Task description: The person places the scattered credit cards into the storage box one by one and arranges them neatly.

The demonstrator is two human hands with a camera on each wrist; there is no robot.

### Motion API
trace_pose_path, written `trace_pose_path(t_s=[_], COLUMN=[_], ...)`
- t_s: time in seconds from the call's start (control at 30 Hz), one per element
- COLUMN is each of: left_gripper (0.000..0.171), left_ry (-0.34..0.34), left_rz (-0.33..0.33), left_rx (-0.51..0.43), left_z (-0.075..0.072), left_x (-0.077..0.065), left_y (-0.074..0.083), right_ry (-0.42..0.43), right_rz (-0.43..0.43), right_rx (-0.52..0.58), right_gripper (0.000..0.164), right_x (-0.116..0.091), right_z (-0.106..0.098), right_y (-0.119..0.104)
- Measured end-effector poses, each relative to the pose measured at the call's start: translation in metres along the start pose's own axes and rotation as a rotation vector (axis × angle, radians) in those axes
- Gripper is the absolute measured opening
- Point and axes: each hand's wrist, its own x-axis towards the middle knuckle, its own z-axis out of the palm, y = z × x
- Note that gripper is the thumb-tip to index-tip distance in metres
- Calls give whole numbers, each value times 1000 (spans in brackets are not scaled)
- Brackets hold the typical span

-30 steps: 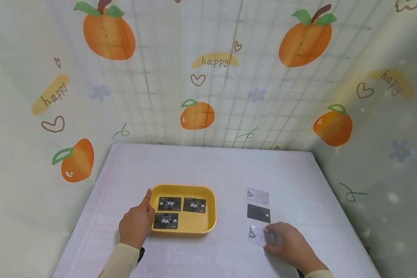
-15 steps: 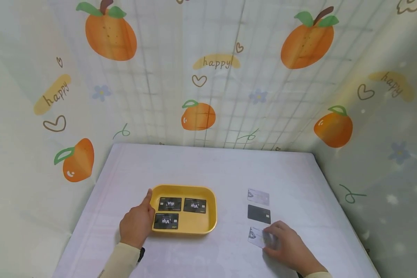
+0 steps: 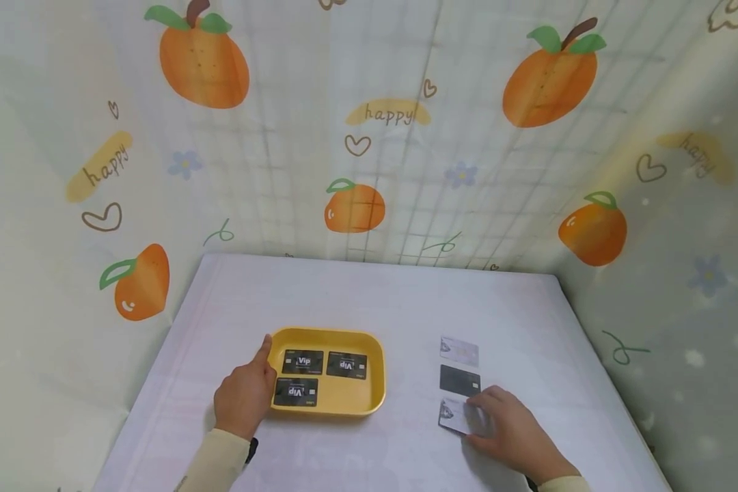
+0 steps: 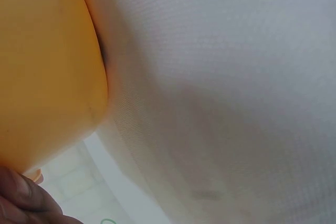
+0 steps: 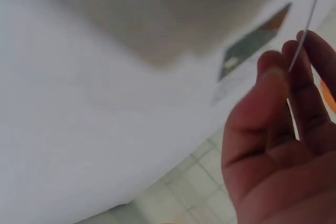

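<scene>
In the head view my left hand (image 3: 244,400) holds the left side of a yellow tray (image 3: 378,372), its index finger lying along the rim. Three black VIP cards (image 3: 300,392) lie flat inside. My right hand (image 3: 513,432) pinches a white card (image 3: 458,417) by its edges, fingertips on the far side and thumb on the near side. The right wrist view shows this card edge-on between the fingers, slightly off the table. Beyond it lie a black card (image 3: 459,380) and another white card (image 3: 459,350).
A white-covered table (image 3: 344,290) spreads under everything, its far edge against a curtain (image 3: 270,157) printed with oranges. The tray stands left of the loose cards, with bare tabletop between.
The white card at my right hand now tilts up from the table, a dark edge showing below it. The left hand and tray hold still; the head view shifts slightly.
</scene>
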Motion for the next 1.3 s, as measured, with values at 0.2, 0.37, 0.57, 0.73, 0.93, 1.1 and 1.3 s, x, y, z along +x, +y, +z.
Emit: trace_pose_path(t_s=[0.2, 0.37, 0.57, 0.73, 0.93, 1.1, 1.3], left_gripper=[60, 60, 59, 60, 59, 59, 59], left_ry=[27, 42, 12, 11, 31, 31, 22], left_rz=[21, 27, 26, 14, 18, 28, 24], left_rx=[5, 1, -12, -2, -21, -35, -27], left_z=[0, -1, -2, -1, -2, -5, -9], left_x=[0, -1, -1, -3, -3, -5, -7], left_y=[-3, -1, 1, 0, 0, 1, -2], right_ry=[91, 65, 56, 81, 46, -57, -158], right_rz=[-105, -118, -197, -342, -411, -361, -367], right_rx=[17, 29, 39, 40, 19, -51, -132], right_gripper=[57, 59, 59, 56, 53, 53, 50], right_x=[17, 38, 61, 83, 111, 127, 140], right_z=[-12, -24, -35, -37, -34, -22, -2], right_y=[-23, -54, -87, -115, -150, -171, -191])
